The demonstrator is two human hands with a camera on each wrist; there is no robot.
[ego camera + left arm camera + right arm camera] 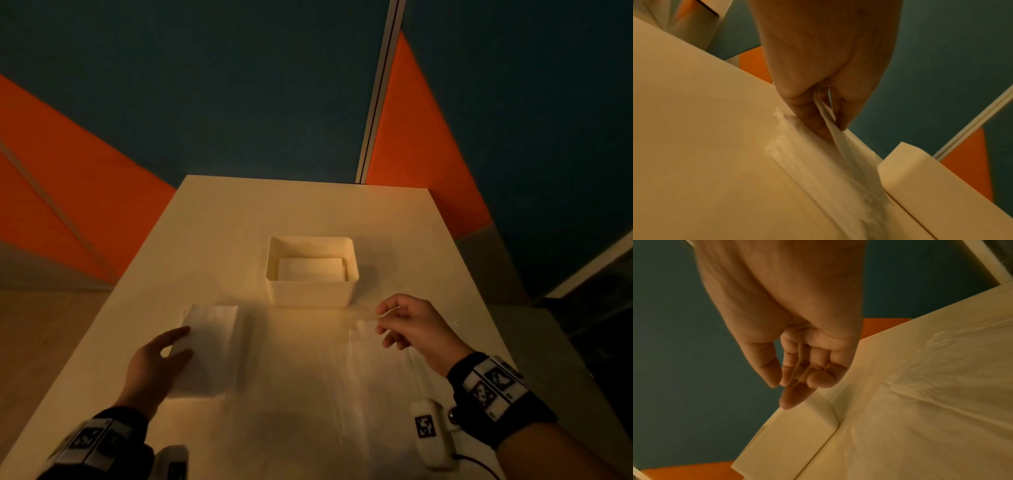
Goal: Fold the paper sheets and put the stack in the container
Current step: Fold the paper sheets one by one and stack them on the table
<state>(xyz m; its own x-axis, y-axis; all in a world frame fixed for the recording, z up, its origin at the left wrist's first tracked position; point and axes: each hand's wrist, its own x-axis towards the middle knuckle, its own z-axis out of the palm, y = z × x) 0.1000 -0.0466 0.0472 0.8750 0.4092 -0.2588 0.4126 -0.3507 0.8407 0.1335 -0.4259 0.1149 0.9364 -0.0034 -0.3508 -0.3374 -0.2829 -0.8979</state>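
Two fingers [818, 128] and the thumb of the left hand [154, 359] pinched the near left edge of the folded paper [212, 349], probably to lift it or to square its layers. The right hand [411, 325] hung with its fingers [818, 378] loosely curled and close together. The wrist view showed nothing between them, as if it were poised to take up the unfolded sheet [370, 370] lying flat just below it. Between the hands and a little farther off stood the white container [311, 294], already holding folded sheets [310, 269] on its floor. Everything rested on the pale worktop [274, 212], the container within easy reach of either hand.
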